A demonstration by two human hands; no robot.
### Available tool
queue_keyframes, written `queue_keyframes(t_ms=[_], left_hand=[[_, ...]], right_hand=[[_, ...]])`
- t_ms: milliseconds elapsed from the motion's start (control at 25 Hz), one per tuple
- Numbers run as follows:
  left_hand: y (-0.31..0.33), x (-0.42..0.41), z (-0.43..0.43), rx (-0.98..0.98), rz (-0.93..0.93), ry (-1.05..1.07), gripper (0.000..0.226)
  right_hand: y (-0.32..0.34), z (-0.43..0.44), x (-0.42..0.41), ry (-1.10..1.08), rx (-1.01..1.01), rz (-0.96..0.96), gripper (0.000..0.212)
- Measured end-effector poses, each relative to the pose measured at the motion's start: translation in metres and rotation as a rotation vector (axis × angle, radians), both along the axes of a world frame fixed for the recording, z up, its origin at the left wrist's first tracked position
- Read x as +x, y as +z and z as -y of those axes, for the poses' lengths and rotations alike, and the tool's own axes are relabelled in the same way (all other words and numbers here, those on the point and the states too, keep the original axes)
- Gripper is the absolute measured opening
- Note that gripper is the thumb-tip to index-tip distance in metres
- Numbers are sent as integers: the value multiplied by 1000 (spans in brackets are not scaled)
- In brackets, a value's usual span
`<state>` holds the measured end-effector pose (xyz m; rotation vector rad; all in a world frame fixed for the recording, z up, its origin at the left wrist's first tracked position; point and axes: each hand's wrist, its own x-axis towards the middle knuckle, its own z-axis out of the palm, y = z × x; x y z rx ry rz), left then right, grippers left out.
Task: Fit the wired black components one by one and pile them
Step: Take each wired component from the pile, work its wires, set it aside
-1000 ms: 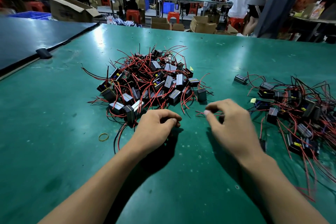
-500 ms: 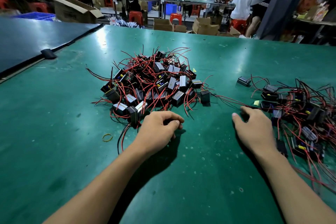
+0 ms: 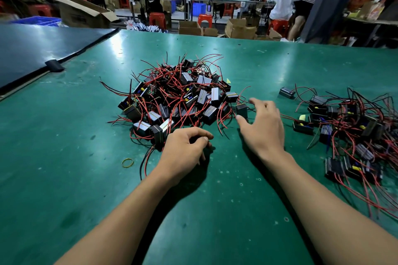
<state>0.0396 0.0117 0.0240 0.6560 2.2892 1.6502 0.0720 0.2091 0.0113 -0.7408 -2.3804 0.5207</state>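
Centre frame, right hand hovers fingers spread beside the black component at the right edge of the centre pile, left hand curled, contents unclear; it should pinch the component's body squarely.

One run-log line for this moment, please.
left hand: curled on table, contents hidden | right hand: open, fingers spread at component beside middle pile

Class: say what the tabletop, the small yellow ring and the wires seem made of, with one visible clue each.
Tabletop: probably green rubber or vinyl mat; soft glare, scuffs. Yellow ring: likely a rubber band; thin, flat. Wires: seemingly plastic-insulated; smooth red and black, curling freely.
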Motion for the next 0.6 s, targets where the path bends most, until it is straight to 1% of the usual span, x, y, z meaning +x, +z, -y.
queue_keyframes(t_ms=[80,120,160,200,240,320,400,520,600], left_hand=[[1,1,0,13,6,-1,19],[1,1,0,17,11,-1,19],[1,1,-1,22,15,4,19],[1,1,-1,24,18,7,19],[0,1,-1,25,19,7,19],[-1,-1,-1,28,21,8,19],[-3,-2,-1,35,22,19,20],[-3,-2,0,37,33,19,19],[-3,-2,0,30,37,18,20]], right_hand=[[6,-7,-26,-2,-2,148,75],[10,-12,-38,-2,-60,230,76],[13,-16,-48,4,-143,293,70],[15,-19,-55,9,-213,332,59],[15,-20,-59,4,-230,339,49],[11,-20,-60,-27,-111,284,36],[10,-19,-55,-34,-10,189,29],[23,-20,-47,-63,-66,20,26],[39,-23,-43,-58,-170,-119,25]])
